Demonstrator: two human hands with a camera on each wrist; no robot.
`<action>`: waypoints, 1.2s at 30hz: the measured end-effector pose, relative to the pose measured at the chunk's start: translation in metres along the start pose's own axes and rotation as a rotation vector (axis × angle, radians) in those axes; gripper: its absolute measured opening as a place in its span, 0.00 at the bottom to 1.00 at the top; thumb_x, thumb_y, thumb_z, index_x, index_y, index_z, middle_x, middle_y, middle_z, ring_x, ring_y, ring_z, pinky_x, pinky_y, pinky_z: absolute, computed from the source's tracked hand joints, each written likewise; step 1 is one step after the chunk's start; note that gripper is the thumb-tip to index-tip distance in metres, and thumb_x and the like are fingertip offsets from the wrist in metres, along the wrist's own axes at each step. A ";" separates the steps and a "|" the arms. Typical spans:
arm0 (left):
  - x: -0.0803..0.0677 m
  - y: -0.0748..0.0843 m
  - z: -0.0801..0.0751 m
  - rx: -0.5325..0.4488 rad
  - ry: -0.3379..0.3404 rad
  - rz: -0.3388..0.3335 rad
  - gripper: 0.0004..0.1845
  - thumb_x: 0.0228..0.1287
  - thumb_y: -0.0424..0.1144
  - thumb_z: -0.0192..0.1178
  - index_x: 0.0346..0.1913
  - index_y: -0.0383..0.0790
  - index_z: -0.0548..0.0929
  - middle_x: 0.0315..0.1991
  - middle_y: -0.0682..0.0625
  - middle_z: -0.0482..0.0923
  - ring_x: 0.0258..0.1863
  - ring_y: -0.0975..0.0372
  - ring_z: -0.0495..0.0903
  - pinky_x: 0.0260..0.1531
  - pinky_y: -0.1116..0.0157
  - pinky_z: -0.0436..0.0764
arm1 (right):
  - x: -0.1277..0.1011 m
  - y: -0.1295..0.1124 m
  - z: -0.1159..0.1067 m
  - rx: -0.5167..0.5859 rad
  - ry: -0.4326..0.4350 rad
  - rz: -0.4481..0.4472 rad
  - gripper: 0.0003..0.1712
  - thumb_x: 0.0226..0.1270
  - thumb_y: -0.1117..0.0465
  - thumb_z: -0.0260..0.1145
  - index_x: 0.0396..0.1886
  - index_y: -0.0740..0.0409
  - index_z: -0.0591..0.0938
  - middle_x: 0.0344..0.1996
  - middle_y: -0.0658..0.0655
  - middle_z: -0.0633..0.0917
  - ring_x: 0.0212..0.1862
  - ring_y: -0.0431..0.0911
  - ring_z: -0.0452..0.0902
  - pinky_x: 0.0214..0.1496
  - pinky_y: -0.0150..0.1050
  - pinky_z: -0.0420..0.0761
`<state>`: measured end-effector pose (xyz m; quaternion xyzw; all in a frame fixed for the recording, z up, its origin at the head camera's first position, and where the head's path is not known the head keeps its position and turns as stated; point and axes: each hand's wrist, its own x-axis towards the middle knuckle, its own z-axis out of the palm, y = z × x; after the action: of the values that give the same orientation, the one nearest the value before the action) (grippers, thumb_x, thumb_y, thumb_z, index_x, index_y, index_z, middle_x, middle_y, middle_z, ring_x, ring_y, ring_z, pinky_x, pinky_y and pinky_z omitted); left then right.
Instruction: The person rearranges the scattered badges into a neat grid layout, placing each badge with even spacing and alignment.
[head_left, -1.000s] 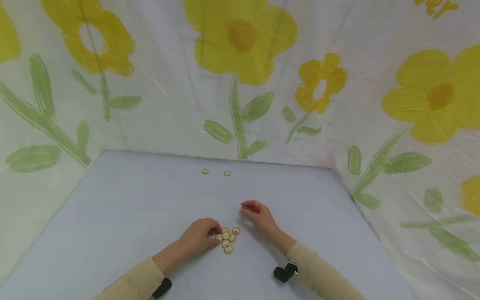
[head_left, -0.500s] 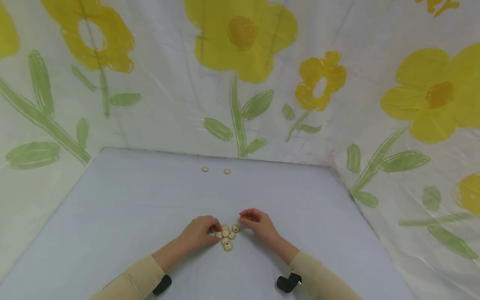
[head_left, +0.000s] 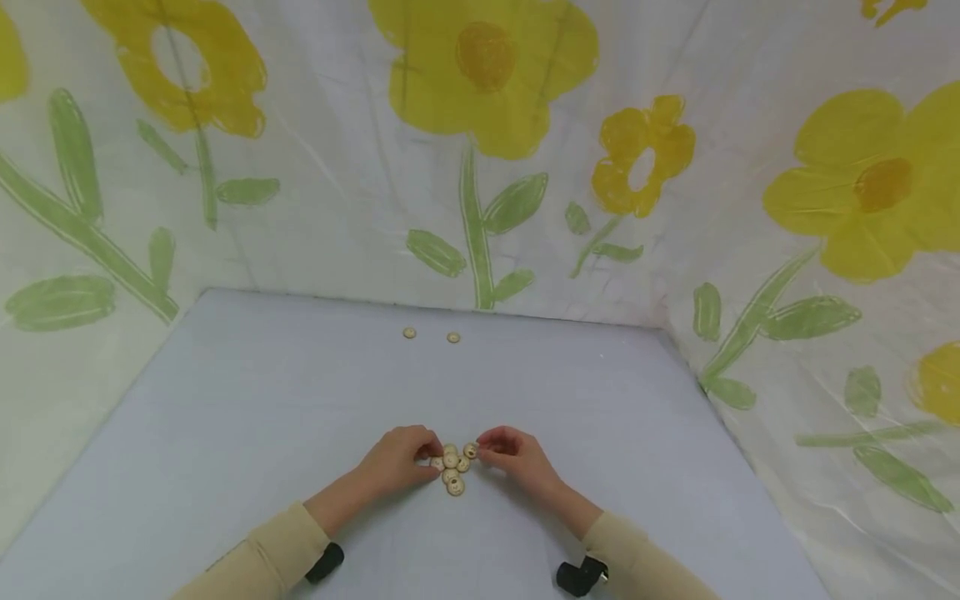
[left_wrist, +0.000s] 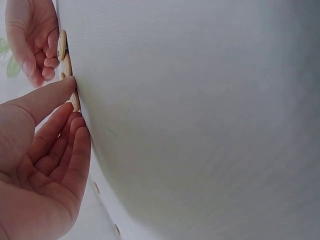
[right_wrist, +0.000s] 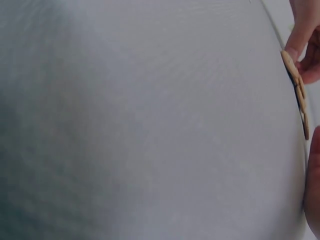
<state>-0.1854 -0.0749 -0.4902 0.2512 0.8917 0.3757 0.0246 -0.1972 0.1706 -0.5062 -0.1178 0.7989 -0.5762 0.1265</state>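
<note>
Picking step: your right hand [head_left: 517, 454] pinches a button [head_left: 470, 450] at the cluster [head_left: 452, 468]; your left hand [head_left: 397, 458], fingers curled, touches it. Next, lift cleanly off the desk [head_left: 225, 400].

I see a cluster of small round tan wooden buttons [head_left: 453, 468] lying flat on the pale table near the front centre, touching one another. The rightmost button [head_left: 470, 451] sits at the cluster's upper right edge. Hole detail is too small to resolve.
</note>
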 end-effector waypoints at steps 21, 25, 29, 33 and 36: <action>0.001 -0.002 -0.004 0.010 0.003 0.018 0.09 0.52 0.32 0.71 0.35 0.41 0.82 0.31 0.55 0.78 0.33 0.62 0.76 0.36 0.64 0.76 | -0.014 -0.006 0.019 -0.181 -0.069 -0.180 0.12 0.57 0.62 0.74 0.40 0.58 0.83 0.33 0.53 0.85 0.34 0.41 0.79 0.38 0.34 0.80; 0.001 -0.002 -0.004 0.011 0.011 0.031 0.09 0.52 0.31 0.71 0.35 0.40 0.82 0.31 0.55 0.78 0.32 0.62 0.76 0.35 0.64 0.76 | -0.016 -0.007 0.023 -0.250 -0.080 -0.296 0.13 0.55 0.61 0.76 0.39 0.57 0.83 0.35 0.52 0.85 0.35 0.45 0.80 0.39 0.35 0.81; 0.000 -0.001 -0.004 0.005 0.014 0.043 0.09 0.52 0.31 0.71 0.35 0.40 0.82 0.31 0.54 0.79 0.32 0.61 0.76 0.35 0.64 0.76 | -0.015 -0.006 0.025 -0.349 -0.102 -0.381 0.13 0.56 0.60 0.76 0.39 0.56 0.82 0.35 0.50 0.85 0.35 0.43 0.79 0.39 0.32 0.80; -0.002 0.000 -0.004 -0.005 0.011 0.049 0.08 0.52 0.31 0.71 0.35 0.39 0.82 0.31 0.53 0.79 0.32 0.61 0.77 0.35 0.64 0.76 | -0.015 -0.007 0.026 -0.423 -0.123 -0.427 0.13 0.56 0.60 0.76 0.38 0.56 0.82 0.33 0.49 0.83 0.35 0.38 0.77 0.38 0.30 0.79; -0.003 0.000 -0.004 -0.010 0.009 0.051 0.08 0.52 0.31 0.71 0.35 0.39 0.82 0.31 0.53 0.78 0.32 0.61 0.76 0.35 0.64 0.76 | -0.014 -0.010 0.027 -0.457 -0.131 -0.434 0.13 0.55 0.60 0.76 0.38 0.56 0.82 0.32 0.49 0.82 0.34 0.36 0.75 0.37 0.29 0.78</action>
<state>-0.1840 -0.0786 -0.4877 0.2720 0.8831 0.3820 0.0122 -0.1741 0.1486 -0.5043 -0.3476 0.8539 -0.3867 0.0222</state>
